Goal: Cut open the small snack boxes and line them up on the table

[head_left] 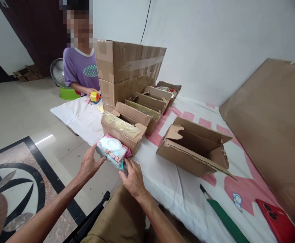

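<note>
Between my two hands is a pack of wet wipes [112, 152], pale blue and pink with a white oval lid on top. My left hand [89, 162] grips its left end, thumb along the near side. At the right end, my right hand [133, 175] closes on the near corner with thumb and fingers. Right behind the pack stands an open cardboard box [122, 135] with clear tape over its near flap. Another open cardboard box [188, 158] lies to the right, its flaps raised and its visible inside bare.
Taped cartons [127, 67] are stacked at the back, with several open boxes [149, 104] beside them. A green utility knife [223, 216] and a red phone [276, 217] lie at right. Across the table, a person in a purple shirt [82, 69] holds a yellow tape roll [95, 97].
</note>
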Available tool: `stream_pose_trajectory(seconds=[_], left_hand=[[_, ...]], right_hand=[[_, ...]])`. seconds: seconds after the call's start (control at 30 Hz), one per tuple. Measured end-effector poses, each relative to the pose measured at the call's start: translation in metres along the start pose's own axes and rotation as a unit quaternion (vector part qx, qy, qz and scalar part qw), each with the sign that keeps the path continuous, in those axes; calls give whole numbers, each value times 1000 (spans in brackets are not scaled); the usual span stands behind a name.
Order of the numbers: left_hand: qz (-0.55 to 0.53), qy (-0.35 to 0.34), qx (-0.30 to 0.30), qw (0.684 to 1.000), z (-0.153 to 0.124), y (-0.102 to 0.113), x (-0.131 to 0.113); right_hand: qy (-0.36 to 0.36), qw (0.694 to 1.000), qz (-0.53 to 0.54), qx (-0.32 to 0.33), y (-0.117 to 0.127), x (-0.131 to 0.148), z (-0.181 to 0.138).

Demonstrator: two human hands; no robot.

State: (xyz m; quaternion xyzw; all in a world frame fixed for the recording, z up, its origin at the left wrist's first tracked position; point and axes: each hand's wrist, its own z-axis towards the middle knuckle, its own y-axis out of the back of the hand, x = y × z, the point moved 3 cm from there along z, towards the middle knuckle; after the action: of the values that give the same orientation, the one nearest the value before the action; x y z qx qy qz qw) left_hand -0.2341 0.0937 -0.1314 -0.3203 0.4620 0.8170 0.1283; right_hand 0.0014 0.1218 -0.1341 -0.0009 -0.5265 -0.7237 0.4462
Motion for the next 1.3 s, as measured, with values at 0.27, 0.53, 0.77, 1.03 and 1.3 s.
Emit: stream_pose_trajectory(seconds=[0.27, 0.53, 0.77, 1.03, 1.3], left_hand=[[44, -31, 14, 998, 12, -2, -6], [68, -16, 56, 996, 41, -25, -35], [71, -17, 70, 995, 75, -63, -60], [36, -51, 28, 998, 111, -106, -68], [-72, -45, -28, 996, 116, -137, -60]], right_hand=[[-68, 994, -33, 78, 7, 9, 18], [-121, 985, -72, 97, 22, -8, 46], [-178, 976, -87, 87, 28, -41, 75], [-220, 972, -78, 17, 20, -77, 103], [-196, 977, -19, -87, 4, -104, 100]])
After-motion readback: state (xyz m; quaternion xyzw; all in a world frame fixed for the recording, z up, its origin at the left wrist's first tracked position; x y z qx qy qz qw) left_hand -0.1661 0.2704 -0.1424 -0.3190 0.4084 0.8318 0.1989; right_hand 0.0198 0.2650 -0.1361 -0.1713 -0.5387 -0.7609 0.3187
